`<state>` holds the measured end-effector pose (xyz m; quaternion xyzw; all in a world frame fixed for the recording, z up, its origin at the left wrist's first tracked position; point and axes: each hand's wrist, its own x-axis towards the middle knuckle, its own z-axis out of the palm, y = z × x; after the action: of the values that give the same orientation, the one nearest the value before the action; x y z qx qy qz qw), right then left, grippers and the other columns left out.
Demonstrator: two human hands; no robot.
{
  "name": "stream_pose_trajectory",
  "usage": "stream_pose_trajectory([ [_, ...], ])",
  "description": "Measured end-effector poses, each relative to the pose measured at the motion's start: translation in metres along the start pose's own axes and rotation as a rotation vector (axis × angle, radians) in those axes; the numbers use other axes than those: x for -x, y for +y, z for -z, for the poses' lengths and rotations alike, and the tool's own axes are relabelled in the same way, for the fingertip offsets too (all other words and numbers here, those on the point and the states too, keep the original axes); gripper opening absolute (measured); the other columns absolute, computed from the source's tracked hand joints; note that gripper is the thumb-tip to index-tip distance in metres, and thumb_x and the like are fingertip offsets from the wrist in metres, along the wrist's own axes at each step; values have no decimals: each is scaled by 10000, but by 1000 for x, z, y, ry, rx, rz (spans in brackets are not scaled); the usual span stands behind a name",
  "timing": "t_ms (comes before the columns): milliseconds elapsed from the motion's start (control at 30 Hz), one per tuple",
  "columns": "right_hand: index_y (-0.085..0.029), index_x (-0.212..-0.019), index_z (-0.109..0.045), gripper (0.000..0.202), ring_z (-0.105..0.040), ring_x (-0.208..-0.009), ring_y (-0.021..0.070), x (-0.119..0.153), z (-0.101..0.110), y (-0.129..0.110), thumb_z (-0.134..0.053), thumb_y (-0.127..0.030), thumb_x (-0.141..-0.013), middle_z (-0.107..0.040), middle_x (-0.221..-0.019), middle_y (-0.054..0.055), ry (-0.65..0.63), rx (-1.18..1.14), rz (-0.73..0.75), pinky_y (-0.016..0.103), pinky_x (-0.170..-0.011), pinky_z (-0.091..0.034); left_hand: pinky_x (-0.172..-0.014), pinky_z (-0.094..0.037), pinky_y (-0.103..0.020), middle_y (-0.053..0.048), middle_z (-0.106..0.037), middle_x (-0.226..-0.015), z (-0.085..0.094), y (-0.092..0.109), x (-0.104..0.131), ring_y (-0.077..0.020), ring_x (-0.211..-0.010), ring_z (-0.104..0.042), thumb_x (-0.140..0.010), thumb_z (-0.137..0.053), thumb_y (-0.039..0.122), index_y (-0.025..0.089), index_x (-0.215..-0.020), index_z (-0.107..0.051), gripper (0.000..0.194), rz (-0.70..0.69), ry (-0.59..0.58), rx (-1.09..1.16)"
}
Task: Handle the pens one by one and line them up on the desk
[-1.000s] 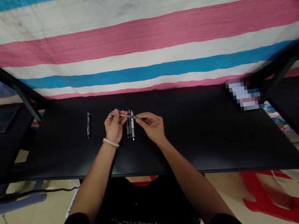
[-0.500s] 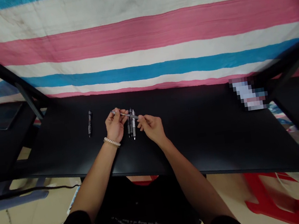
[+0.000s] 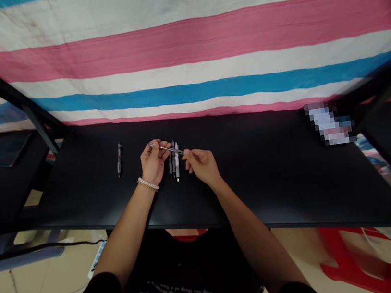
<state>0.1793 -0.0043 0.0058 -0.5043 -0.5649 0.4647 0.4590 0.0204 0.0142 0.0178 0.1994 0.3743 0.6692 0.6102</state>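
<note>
A slim pen is held nearly level between my two hands above the black table. My left hand pinches its left end between thumb and fingers, and a white coiled band circles that wrist. Closed around the pen's dark right end is my right hand. Just below the held pen, several pens lie side by side, among them a white and grey pen; their upper parts are partly covered. A separate dark pen lies to the left of my left hand.
A pixelated item lies at the table's back right. Striped sheeting hangs behind the table, with dark slanted frame bars at both sides. On the floor at the right stands a red stool.
The view has shifted slightly. My right hand is still at the pen's right end, its fingers turned a little; both hands keep hold of the pen.
</note>
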Motion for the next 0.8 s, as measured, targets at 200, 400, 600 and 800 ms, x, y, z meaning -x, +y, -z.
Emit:
stream_pose_trajectory([
  [200, -204, -855, -680, 474, -584, -519, 102, -2, 0, 2, -549, -655, -923, -659, -639, -3, 27, -16, 99, 239, -518, -455, -377, -262, -222, 94, -308, -463, 7, 29, -1, -64, -349, -257, -949, -568, 541, 189, -837, -654, 379, 80, -16, 217],
  [400, -200, -890, -668, 484, -567, -516, 108, -4, 1, 10, -460, -629, -976, -639, -635, -5, 22, 55, 99, 247, -531, -438, -357, -163, -222, 84, -240, -438, 17, 57, 7, -74, -350, -164, -970, -428, 383, 187, -741, -596, 345, 94, 13, 264],
  [600, -212, -947, -693, 256, -566, -574, 114, -3, 2, 8, -597, -448, -930, -652, -677, -14, -45, 236, 153, 248, -582, -412, -371, -166, -222, 73, -254, -456, 29, 114, 12, -74, -361, -194, -991, -343, 425, 199, -730, -518, 387, 15, 67, 115],
  [800, -243, -845, -752, 112, -492, -528, 84, 5, 2, -6, -668, -312, -875, -577, -572, -64, -302, 582, 181, 239, -568, -291, -475, -296, -211, 80, -516, -628, 71, 158, -14, -95, -481, -430, -926, -608, 358, 262, -964, -425, 210, -259, 481, -506],
])
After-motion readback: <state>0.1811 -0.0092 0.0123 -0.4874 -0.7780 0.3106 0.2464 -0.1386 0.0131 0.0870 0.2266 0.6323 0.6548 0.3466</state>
